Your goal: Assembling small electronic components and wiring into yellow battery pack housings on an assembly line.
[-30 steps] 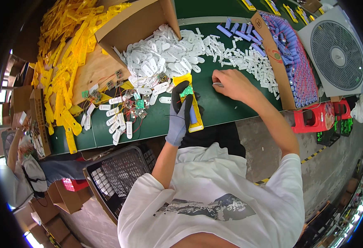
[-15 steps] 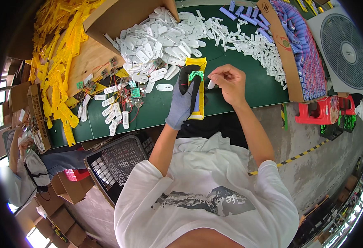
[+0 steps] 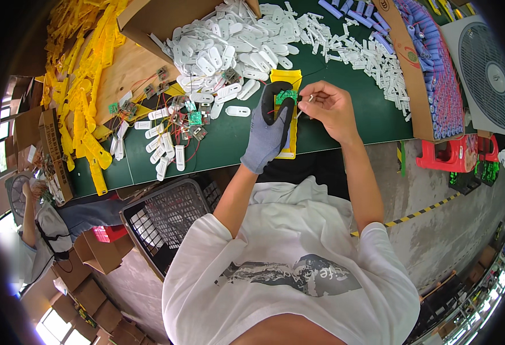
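Observation:
My left hand (image 3: pixel 266 131), in a grey glove with black fingers, grips a long yellow plastic housing (image 3: pixel 287 75) at the table's near edge. Inside the housing, a small green circuit board (image 3: pixel 287 95) shows between the gloved thumb and fingers. My bare right hand (image 3: pixel 332 112) is just right of the housing, thumb and fingers pinched on a small white plastic piece (image 3: pixel 299 114). The piece appears thin and edge-on, close to the housing's right side; whether it touches is unclear. Part of the housing is hidden under the glove.
White oval covers (image 3: pixel 218 43) lie heaped beyond my hands, with small white parts (image 3: pixel 373 72) to their right. Wired circuit boards (image 3: pixel 195 118) lie left, near yellow housings (image 3: pixel 89 115). Purple battery cells (image 3: pixel 430 75) fill a carton beside a fan (image 3: pixel 491 75). A person (image 3: pixel 40 230) works far left.
My right hand has come slightly closer to the housing, and the white piece has turned from flat to edge-on. The whole view has shifted a little. My left hand keeps its grip.

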Demonstrator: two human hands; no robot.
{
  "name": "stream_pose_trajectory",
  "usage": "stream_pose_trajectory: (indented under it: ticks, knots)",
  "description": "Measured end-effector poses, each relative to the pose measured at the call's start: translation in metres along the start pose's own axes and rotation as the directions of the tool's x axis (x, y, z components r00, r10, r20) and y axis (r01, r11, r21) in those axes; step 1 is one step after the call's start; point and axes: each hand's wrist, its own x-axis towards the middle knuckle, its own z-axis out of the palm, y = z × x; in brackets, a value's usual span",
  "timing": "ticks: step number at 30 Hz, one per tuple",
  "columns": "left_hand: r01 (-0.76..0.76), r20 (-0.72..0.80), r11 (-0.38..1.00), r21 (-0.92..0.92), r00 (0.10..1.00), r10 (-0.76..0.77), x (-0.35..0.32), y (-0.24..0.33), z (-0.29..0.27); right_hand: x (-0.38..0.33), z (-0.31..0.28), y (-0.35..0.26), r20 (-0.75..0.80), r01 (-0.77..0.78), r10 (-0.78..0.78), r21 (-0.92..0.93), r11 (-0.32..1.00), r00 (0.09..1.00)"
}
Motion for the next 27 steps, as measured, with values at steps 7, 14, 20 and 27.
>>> stream_pose_trajectory:
  ticks: [7, 14, 20, 27]
  knots:
    - [-0.001, -0.017, 0.999, -0.044, 1.0, 0.0, -0.001, -0.006, 0.004, -0.008, 0.01, 0.008, -0.079, 0.056, -0.059, -0.033, 0.998, 0.995]
    - [-0.162, -0.128, 0.982, 0.094, 0.977, 0.173, 0.0, -0.005, 0.012, -0.018, 0.024, 0.009, -0.221, -0.045, 0.056, 0.055, 0.997, 0.974]
    - [-0.086, -0.036, 0.987, 0.136, 0.995, 0.092, -0.001, 0.0, 0.014, -0.022, 0.022, 0.003, -0.192, -0.031, -0.029, -0.301, 0.953, 0.981]
    - [-0.194, -0.069, 0.971, 0.137, 0.976, 0.205, -0.007, -0.004, 0.014, -0.032, 0.037, 0.002, -0.181, 0.067, -0.186, -0.517, 0.854, 0.966]
